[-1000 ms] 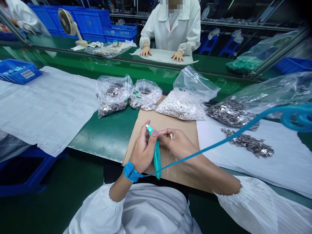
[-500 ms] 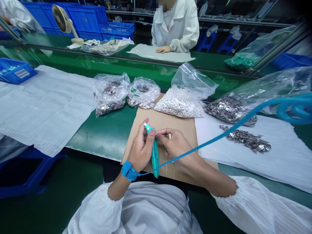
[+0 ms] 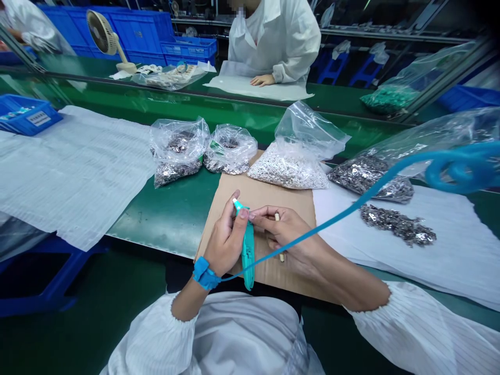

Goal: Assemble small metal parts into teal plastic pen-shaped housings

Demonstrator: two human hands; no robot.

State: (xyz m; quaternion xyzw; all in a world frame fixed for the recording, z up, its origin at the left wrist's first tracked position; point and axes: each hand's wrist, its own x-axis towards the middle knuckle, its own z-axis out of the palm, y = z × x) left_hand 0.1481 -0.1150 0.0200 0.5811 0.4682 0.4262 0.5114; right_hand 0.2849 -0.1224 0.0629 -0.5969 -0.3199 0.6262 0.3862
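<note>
The teal casing (image 3: 248, 255) sits gripped in the left hand (image 3: 224, 242) over the cardboard (image 3: 289, 200). The right hand (image 3: 295, 232) pinches beside it, its pale stick (image 3: 277, 216) swung further into view; fingerwork apparently continues.

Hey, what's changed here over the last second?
The co-worker's hand has slid leftward in view on the white sheet; their other hand is now out of sight. The pale stick in the right hand shows more fully. The left hand still holds the teal tool.
</note>
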